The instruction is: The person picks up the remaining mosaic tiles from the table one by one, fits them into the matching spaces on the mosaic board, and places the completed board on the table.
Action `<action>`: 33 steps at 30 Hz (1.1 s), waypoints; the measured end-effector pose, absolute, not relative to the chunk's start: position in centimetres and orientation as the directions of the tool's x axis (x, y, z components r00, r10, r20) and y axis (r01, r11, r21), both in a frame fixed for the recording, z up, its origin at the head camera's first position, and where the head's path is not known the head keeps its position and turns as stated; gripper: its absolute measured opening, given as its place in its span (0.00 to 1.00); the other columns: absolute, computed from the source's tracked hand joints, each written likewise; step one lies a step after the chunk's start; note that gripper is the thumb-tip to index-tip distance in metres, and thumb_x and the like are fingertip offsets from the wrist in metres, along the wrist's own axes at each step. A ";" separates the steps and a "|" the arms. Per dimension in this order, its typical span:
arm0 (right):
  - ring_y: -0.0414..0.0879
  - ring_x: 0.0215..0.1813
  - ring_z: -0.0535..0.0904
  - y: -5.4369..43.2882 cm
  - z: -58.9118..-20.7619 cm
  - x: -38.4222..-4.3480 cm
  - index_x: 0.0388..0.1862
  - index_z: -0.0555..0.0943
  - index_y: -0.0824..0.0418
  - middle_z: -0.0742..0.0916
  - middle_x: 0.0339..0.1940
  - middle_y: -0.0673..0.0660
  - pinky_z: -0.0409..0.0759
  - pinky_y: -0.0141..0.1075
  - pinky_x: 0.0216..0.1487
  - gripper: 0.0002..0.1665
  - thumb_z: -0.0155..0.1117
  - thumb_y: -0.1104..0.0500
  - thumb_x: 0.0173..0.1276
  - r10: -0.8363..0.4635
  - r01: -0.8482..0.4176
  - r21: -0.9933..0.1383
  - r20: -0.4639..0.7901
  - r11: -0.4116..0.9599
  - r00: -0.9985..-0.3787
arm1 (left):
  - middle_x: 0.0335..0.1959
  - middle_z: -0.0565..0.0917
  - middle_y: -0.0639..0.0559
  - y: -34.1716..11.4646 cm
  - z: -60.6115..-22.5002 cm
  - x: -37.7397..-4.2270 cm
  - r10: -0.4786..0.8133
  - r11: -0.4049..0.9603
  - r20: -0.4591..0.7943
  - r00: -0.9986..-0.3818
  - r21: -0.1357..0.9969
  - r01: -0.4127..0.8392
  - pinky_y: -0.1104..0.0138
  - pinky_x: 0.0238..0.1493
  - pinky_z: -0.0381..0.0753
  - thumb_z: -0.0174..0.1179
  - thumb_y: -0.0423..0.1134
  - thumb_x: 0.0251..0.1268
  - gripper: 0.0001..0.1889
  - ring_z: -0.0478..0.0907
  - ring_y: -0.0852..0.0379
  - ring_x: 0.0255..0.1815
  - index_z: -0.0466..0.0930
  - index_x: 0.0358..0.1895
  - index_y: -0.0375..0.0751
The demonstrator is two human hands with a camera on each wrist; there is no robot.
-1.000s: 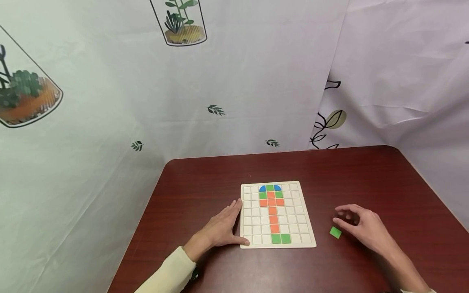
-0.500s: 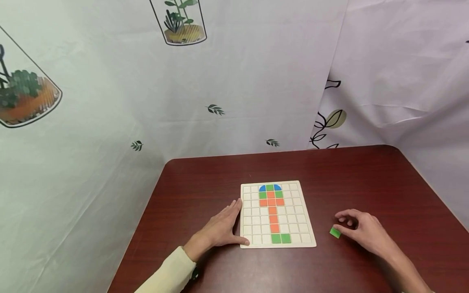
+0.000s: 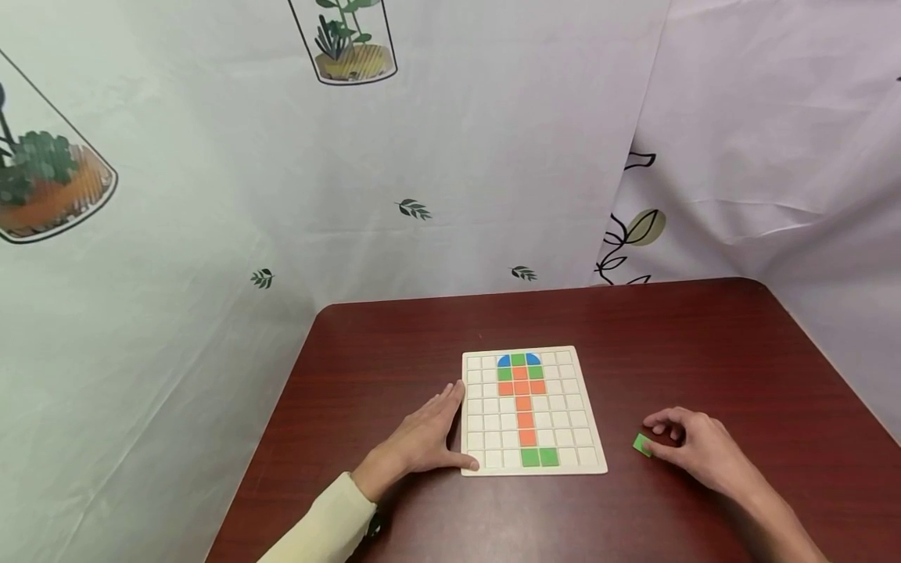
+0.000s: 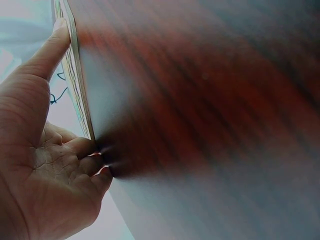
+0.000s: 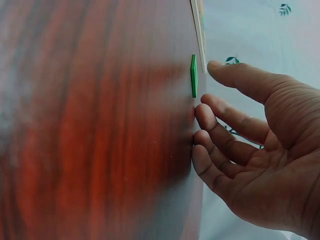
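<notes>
A cream square grid board (image 3: 573, 422) lies on the dark red table. Set in its cells are several orange and green square tiles and two blue quarter-round tiles at the top. My left hand (image 3: 425, 434) rests at the board's left side, fingers extended along the edge and thumb on the near left corner. Right of the board, a loose green square tile (image 3: 640, 444) lies flat on the table. My right hand (image 3: 704, 453) is over its right side, fingers loosely bent. In the right wrist view the thumb (image 5: 240, 77) appears just above the tile, with a small gap.
The brown-red table (image 3: 394, 336) has rounded far corners. Behind it and at the sides hangs a pale cloth (image 3: 493, 156) printed with plants and leaves.
My right hand has lowered slightly, and its thumb has come over the green tile's right side. The left hand and the board have stayed in place.
</notes>
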State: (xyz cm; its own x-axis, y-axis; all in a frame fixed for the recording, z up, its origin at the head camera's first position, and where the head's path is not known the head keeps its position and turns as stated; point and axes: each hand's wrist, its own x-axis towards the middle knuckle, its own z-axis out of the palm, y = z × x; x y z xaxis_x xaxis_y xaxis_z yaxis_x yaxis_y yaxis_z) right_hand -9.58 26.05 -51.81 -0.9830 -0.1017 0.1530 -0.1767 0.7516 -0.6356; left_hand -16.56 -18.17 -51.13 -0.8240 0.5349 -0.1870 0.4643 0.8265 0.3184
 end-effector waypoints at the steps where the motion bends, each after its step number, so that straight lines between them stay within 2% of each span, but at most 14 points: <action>1: 0.34 0.32 0.74 26.0 -51.8 -9.6 0.41 0.90 0.57 0.84 0.33 0.45 0.74 0.32 0.33 0.17 0.87 0.55 0.56 -0.103 -0.174 -0.632 0.147 0.755 -0.984 | 0.88 0.50 0.45 -18.2 -51.1 -16.6 0.536 0.826 -0.185 -0.824 0.318 0.465 0.52 0.81 0.60 0.75 0.72 0.53 0.70 0.49 0.49 0.87 0.43 0.88 0.36; 20: 0.33 0.30 0.72 25.0 -52.0 -9.3 0.36 0.88 0.54 0.81 0.31 0.43 0.71 0.33 0.31 0.19 0.90 0.58 0.49 -0.122 -0.203 -0.570 0.178 0.796 -0.976 | 0.88 0.50 0.45 -18.2 -51.3 -16.6 0.533 0.826 -0.180 -0.827 0.323 0.462 0.50 0.80 0.62 0.74 0.74 0.52 0.71 0.49 0.48 0.87 0.43 0.88 0.37; 33: 0.33 0.31 0.73 24.6 -51.9 -9.3 0.34 0.87 0.54 0.81 0.29 0.43 0.74 0.33 0.32 0.16 0.87 0.62 0.50 -0.135 -0.207 -0.555 0.168 0.806 -0.977 | 0.88 0.51 0.44 -18.1 -51.1 -16.7 0.536 0.824 -0.176 -0.826 0.324 0.465 0.52 0.81 0.61 0.76 0.72 0.52 0.71 0.50 0.48 0.87 0.44 0.87 0.36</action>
State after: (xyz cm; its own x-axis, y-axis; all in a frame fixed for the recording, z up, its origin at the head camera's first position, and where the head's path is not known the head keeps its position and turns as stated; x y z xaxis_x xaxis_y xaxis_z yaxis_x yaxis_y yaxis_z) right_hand -9.28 24.60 -51.95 -0.9765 -0.1348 0.1682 -0.2068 0.8055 -0.5553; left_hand -16.66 -18.13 -51.15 -0.8260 0.5356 -0.1757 0.4653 0.8238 0.3238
